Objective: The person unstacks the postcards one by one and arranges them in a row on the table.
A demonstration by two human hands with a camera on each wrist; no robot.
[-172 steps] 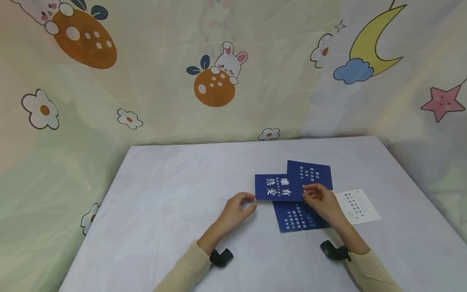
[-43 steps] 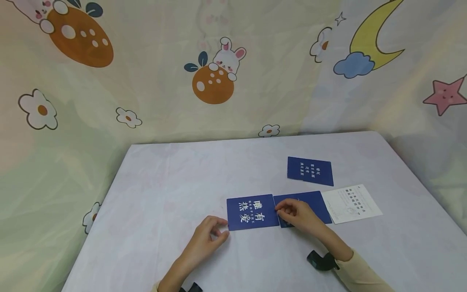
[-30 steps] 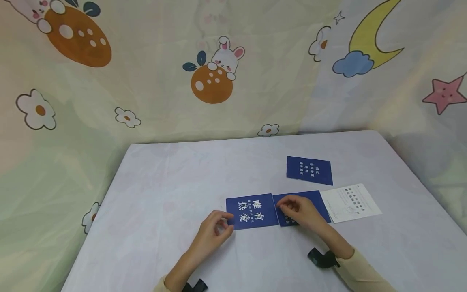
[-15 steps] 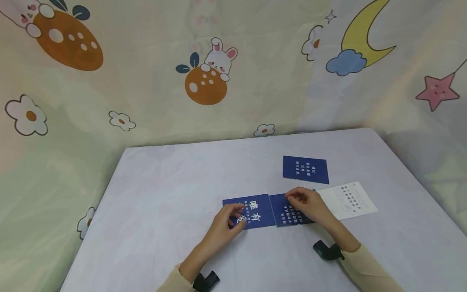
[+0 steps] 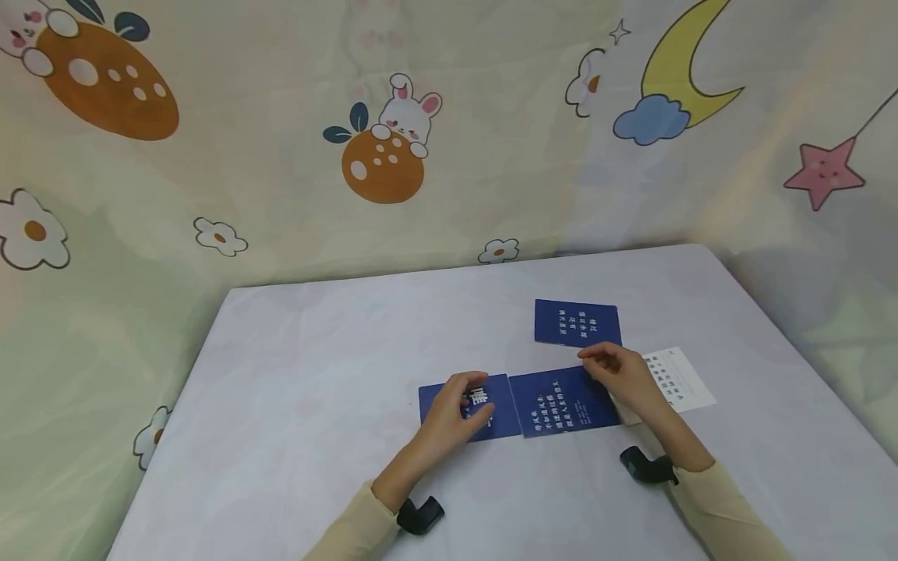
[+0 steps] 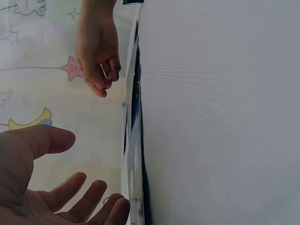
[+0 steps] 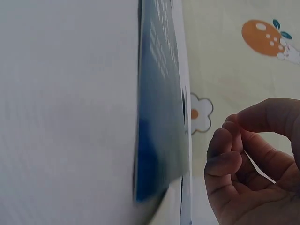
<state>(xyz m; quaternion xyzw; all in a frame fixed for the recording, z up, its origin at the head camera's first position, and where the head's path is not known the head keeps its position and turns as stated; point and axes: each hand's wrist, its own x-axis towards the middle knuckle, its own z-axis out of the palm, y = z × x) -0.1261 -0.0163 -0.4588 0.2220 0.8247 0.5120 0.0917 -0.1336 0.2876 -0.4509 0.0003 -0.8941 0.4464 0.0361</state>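
Note:
In the head view my left hand (image 5: 452, 413) is over the left blue card (image 5: 505, 397), covering part of its white lettering. Its thumb and fingers are spread apart with nothing between them, as the left wrist view also shows. My right hand (image 5: 624, 378) is above the right end of the middle blue card (image 5: 554, 405), its fingertips near the upper blue card (image 5: 578, 322). Thumb and index finger meet in the right wrist view, and no card is between them. A white printed card (image 5: 679, 379) lies partly behind the right hand.
The cards lie on a white-covered table (image 5: 316, 351). A patterned cloth (image 5: 281, 156) with fruit, rabbits and a moon hangs behind it. Each wrist wears a small black camera, the left camera (image 5: 421, 516) and the right camera (image 5: 647, 466).
The left card, earlier overlapping two others, now lies left of the middle card. The left hand has moved from its edge to above it; the right hand has shifted right and farther back.

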